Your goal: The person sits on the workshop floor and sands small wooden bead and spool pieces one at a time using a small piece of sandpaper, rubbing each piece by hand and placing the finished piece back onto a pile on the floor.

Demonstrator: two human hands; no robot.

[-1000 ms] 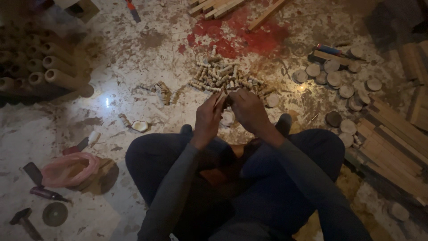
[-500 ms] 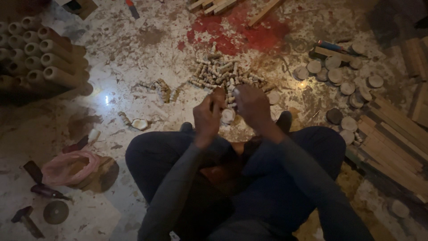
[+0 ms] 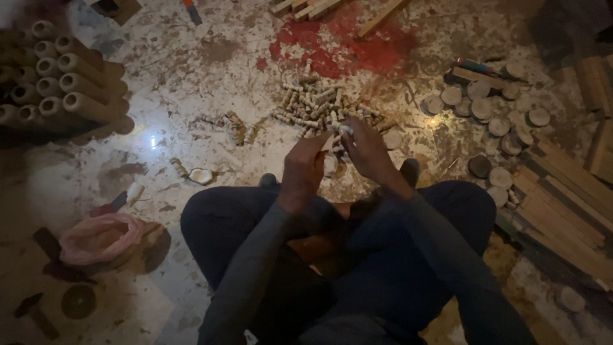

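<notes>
I sit cross-legged on a stained floor in dim light. My left hand (image 3: 303,167) and my right hand (image 3: 365,148) are raised together in front of my knees. Both pinch a small pale wooden piece (image 3: 343,130) between the fingertips; its exact shape is hard to make out. Just beyond the hands lies a heap of small turned wooden pegs (image 3: 316,105). A round wooden disc (image 3: 330,164) shows between the two hands, low down near the floor.
Wooden tubes (image 3: 60,89) are stacked at the far left. Round wooden discs (image 3: 491,112) lie scattered at the right, with wooden slats (image 3: 562,204) beside them. A pink bag (image 3: 99,237) and a hammer (image 3: 35,312) lie at the lower left. Red paint stain (image 3: 357,41) marks the floor ahead.
The hands stay together with the small piece; the right hand has shifted slightly upward and the fingers have turned around the piece. The view has tilted a little.
</notes>
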